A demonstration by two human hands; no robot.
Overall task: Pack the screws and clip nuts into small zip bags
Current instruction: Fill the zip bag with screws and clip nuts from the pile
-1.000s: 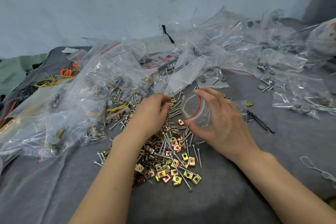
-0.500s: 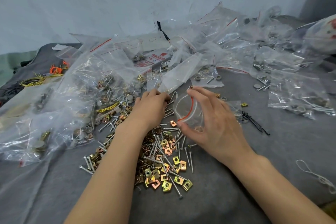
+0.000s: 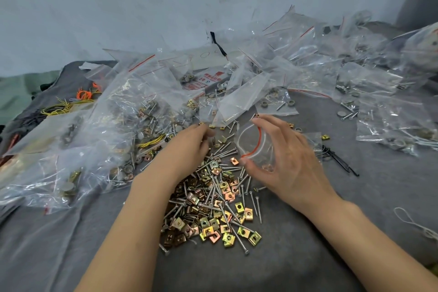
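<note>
Right hand (image 3: 291, 168) pinches a small zip bag (image 3: 254, 147) open beside the pile of screws and clip nuts (image 3: 213, 208) on grey cloth (image 3: 308, 256); left hand (image 3: 189, 149) curls into the pile, grip unseen.

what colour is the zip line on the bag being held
Red zip line on the bag, head view.

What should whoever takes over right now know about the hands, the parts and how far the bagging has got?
Right hand: pinches a small zip bag, mouth open, over the heap of screws and clip nuts.
Left hand: fingers down on the heap's far edge; whether it holds a part is hidden.
The heap lies on the grey cloth between the forearms.
Done: bags with hardware lie left and behind.
Left: fill the held bag, seal it, then work through the heap.
</note>
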